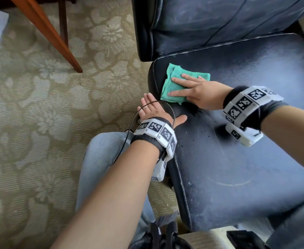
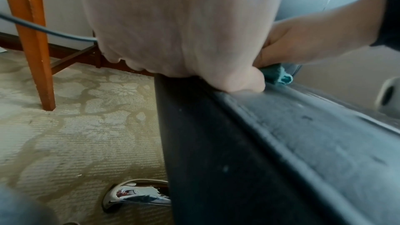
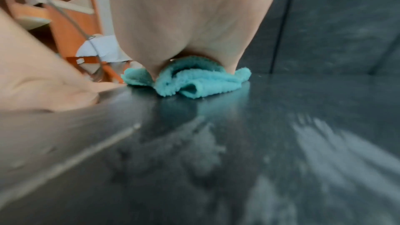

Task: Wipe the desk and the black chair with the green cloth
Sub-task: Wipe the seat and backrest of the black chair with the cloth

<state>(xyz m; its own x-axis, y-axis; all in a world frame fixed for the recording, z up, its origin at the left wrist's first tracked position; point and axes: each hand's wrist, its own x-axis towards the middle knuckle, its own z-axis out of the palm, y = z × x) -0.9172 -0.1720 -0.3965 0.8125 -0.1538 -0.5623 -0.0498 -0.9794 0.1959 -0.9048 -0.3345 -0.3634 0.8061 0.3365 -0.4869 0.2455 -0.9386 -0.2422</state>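
Nearest, a knee [image 1: 101, 159] in pale denim beside the seat's front-left edge. Left hand [image 1: 153, 112] braces that edge of the chair [image 1: 237, 168], fingers straight and draped over the side, thumb lying on the seat top; it holds nothing. Just beyond it, right hand [image 1: 197, 92] presses the cloth [image 1: 172, 81] flat onto the seat near its back-left corner, fingers [image 1: 179, 92] extended and spread, none curled round the fabric. The cloth is folded, with loose folds bunched under the palm in the right wrist view. Pale dusty streaks cover much of the seat and backrest [image 1: 219, 20]; the wipe appears only partly done. For an even pass, judged best: keep the palm weight centred so the folds do not roll, stroke toward the seat edge in overlapping lanes, and keep the left hand bracing so the chair cannot swivel. Farther off, a wooden leg [image 1: 47, 31] stands on patterned carpet [image 1: 30, 105]; the desktop is not in view.
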